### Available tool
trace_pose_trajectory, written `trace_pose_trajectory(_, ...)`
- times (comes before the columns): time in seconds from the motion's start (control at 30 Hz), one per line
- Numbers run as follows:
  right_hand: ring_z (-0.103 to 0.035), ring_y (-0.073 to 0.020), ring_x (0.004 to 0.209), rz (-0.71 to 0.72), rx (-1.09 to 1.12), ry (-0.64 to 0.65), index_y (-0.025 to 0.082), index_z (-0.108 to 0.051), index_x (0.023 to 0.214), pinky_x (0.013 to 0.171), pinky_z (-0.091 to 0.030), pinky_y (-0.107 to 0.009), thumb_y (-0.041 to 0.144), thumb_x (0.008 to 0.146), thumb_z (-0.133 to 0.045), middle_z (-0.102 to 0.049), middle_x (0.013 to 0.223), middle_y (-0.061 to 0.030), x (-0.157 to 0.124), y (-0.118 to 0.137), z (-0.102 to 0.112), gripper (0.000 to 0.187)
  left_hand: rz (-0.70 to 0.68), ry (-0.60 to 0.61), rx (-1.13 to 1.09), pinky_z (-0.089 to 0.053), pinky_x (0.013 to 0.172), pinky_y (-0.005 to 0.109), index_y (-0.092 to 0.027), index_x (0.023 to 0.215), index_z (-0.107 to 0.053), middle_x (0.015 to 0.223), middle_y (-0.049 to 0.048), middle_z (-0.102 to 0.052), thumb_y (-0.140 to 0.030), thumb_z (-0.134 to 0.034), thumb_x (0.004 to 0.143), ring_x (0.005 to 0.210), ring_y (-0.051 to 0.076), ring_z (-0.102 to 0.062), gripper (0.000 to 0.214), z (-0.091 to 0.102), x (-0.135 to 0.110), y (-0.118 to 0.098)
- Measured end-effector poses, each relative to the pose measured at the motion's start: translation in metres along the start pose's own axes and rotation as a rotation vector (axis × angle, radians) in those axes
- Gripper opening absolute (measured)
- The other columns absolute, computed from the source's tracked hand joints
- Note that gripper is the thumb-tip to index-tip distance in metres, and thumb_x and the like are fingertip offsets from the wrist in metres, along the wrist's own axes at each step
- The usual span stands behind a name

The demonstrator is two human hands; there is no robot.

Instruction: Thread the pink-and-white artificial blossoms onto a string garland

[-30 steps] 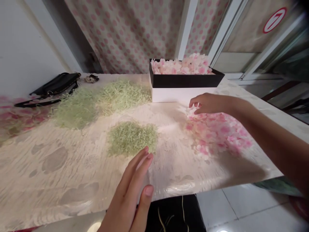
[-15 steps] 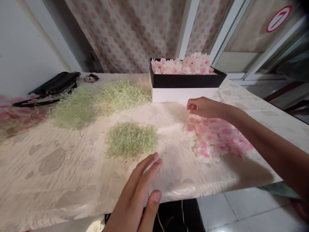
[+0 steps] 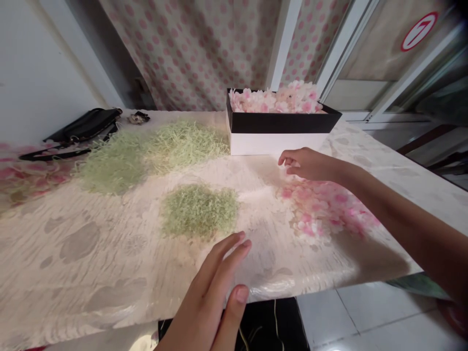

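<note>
My left hand (image 3: 215, 287) hovers over the table's front edge, fingers stretched out and apart, holding nothing. Just beyond its fingertips lies a small pile of crinkled pale green paper shred (image 3: 200, 209). My right hand (image 3: 307, 163) is at the far side of a heap of pink and white artificial petals (image 3: 329, 207), its fingers curled inward. Something small and pale shows at those fingertips, too faint to identify. Behind the right hand stands a white box with a black inner rim (image 3: 285, 123), filled with pale pink artificial blossoms (image 3: 274, 101).
Two larger mounds of green shred (image 3: 183, 144) spread at the back left. A black bag (image 3: 84, 126) with a strap and a small dark-and-light object (image 3: 138, 118) lie beyond them. More pink petals (image 3: 32, 170) are at the far left. A patterned plastic cloth (image 3: 120, 273) covers the table.
My right hand has shifted slightly left, and its curled fingers have loosened a little. My left hand has moved slightly right. The box and piles look the same.
</note>
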State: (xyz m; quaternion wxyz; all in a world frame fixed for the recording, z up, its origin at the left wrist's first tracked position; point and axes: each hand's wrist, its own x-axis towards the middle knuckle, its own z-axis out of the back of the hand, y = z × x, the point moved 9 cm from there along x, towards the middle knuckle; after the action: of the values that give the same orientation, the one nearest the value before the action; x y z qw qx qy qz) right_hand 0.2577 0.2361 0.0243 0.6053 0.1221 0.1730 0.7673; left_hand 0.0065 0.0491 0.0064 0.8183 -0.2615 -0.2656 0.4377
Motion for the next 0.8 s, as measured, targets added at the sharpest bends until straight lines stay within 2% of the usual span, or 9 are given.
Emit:
trace_pose_trajectory(0.1, -0.060, -0.0204, 0.081, 0.058, 0.149, -0.087, 0.019, -0.059, 0.094, 0.071, -0.047, -0.030, 0.019, 0.077, -0.059, -0.061, 0.086, -0.0059, -0.002, 0.024, 0.019, 0.016, -0.003, 0.000, -0.054, -0.045, 0.107, 0.034, -0.045, 0.145, -0.025, 0.153, -0.0066, -0.034, -0.024, -0.041, 0.098, 0.140, 0.019, -0.036, 0.054, 0.000, 0.002, -0.001)
trace_pose_trajectory(0.2, -0.062, -0.0180, 0.076, 0.108, 0.321, -0.108, 0.019, -0.056, 0.099, 0.069, -0.051, -0.030, 0.023, 0.081, -0.057, -0.060, 0.084, -0.0044, -0.013, 0.052, 0.024, 0.018, 0.013, -0.028, -0.152, -0.044, 0.109, 0.038, -0.044, 0.138, -0.036, 0.147, -0.0042, -0.043, -0.023, -0.044, 0.097, 0.137, 0.021, -0.040, 0.046, 0.003, 0.009, 0.000)
trace_pose_trajectory(0.33, -0.063, -0.0157, 0.072, 0.191, 0.558, -0.023, 0.020, -0.058, 0.097, 0.065, -0.052, -0.029, 0.026, 0.079, -0.064, -0.060, 0.081, -0.0016, -0.038, 0.094, 0.002, 0.019, 0.150, -0.129, -0.409, -0.044, 0.107, 0.041, -0.035, 0.127, -0.048, 0.134, 0.0032, -0.053, -0.025, -0.049, 0.096, 0.125, 0.022, -0.052, 0.033, 0.005, 0.025, 0.010)
trace_pose_trajectory(0.4, -0.064, -0.0153, 0.080, 0.233, 0.658, 0.063, 0.021, -0.059, 0.096, 0.072, -0.053, -0.029, 0.024, 0.080, -0.066, -0.062, 0.086, -0.0011, -0.053, 0.116, -0.016, 0.018, 0.223, -0.203, -0.597, -0.052, 0.097, 0.037, -0.030, 0.123, -0.048, 0.122, 0.0058, -0.059, -0.026, -0.053, 0.094, 0.109, 0.020, -0.062, 0.030, 0.005, 0.033, 0.015)
trace_pose_trajectory(0.5, -0.065, -0.0147, 0.089, 0.256, 0.779, 0.228, 0.022, -0.058, 0.101, 0.079, -0.051, -0.029, 0.022, 0.087, -0.061, -0.065, 0.095, -0.0008, -0.078, 0.143, -0.044, 0.014, 0.244, -0.262, -0.818, -0.056, 0.085, 0.029, -0.025, 0.118, -0.050, 0.101, 0.0028, -0.064, -0.022, -0.061, 0.088, 0.094, 0.016, -0.066, 0.032, 0.003, 0.043, 0.015)
trace_pose_trajectory(0.57, -0.063, -0.0153, 0.096, 0.262, 0.787, 0.263, 0.022, -0.057, 0.105, 0.083, -0.049, -0.031, 0.019, 0.092, -0.053, -0.065, 0.102, -0.0019, -0.091, 0.152, -0.052, 0.014, 0.248, -0.279, -0.880, -0.055, 0.083, 0.026, -0.023, 0.115, -0.052, 0.088, -0.0011, -0.064, -0.020, -0.063, 0.087, 0.087, 0.014, -0.066, 0.030, 0.003, 0.045, 0.015)
trace_pose_trajectory(0.63, -0.061, -0.0153, 0.098, 0.255, 0.732, 0.266, 0.025, -0.056, 0.112, 0.084, -0.047, -0.032, 0.016, 0.094, -0.046, -0.063, 0.109, -0.0026, -0.100, 0.154, -0.057, 0.022, 0.273, -0.301, -0.882, -0.055, 0.078, 0.023, -0.023, 0.114, -0.054, 0.081, -0.0029, -0.063, -0.021, -0.064, 0.087, 0.081, 0.013, -0.066, 0.030, 0.005, 0.042, 0.019)
trace_pose_trajectory(0.73, -0.059, -0.0142, 0.090, 0.181, 0.726, 0.273, 0.030, -0.051, 0.125, 0.078, -0.047, -0.031, 0.014, 0.095, -0.043, -0.061, 0.109, -0.0015, -0.106, 0.145, -0.062, 0.035, 0.304, -0.357, -0.788, -0.055, 0.074, 0.024, -0.024, 0.112, -0.060, 0.084, -0.0016, -0.068, -0.019, -0.067, 0.084, 0.079, 0.014, -0.067, 0.029, 0.014, 0.033, 0.027)
trace_pose_trajectory(0.8, -0.059, -0.0133, 0.092, 0.126, 0.836, 0.252, 0.032, -0.048, 0.127, 0.080, -0.048, -0.029, 0.013, 0.093, -0.049, -0.060, 0.107, -0.0005, -0.106, 0.137, -0.061, 0.039, 0.240, -0.378, -0.682, -0.055, 0.075, 0.026, -0.025, 0.101, -0.066, 0.086, -0.0010, -0.069, -0.014, -0.066, 0.084, 0.082, 0.015, -0.068, 0.020, 0.022, 0.028, 0.024)
